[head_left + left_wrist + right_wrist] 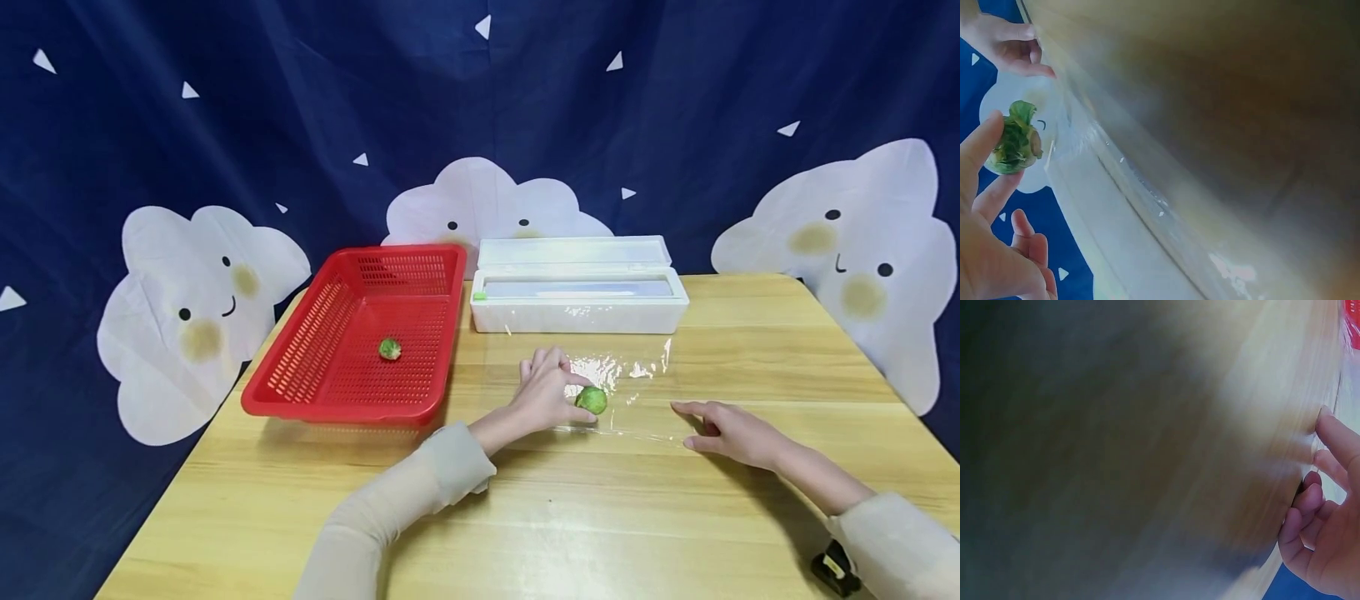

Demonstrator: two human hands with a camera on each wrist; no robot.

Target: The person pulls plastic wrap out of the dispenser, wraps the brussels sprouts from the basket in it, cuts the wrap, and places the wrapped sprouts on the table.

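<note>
My left hand (545, 394) pinches a green Brussels sprout (592, 400) between thumb and index finger, over a sheet of clear cling film (637, 383) on the table. In the left wrist view, the sprout (1016, 140) shows its pale cut stem and a loose leaf. My right hand (738, 433) is by the film's right edge, index finger and thumb extended and apart. Its other fingers (1300, 531) are bent in the right wrist view, with nothing visible in them. The film reaches back to a white cling film dispenser (577, 317) with its lid raised.
A red plastic basket (450, 350) stands at the left of the table, another Brussels sprout (390, 348) inside it. A small green tab (480, 296) sits on the dispenser's left end. Behind the wooden table (525, 533) hangs a dark blue curtain (420, 92) with clouds.
</note>
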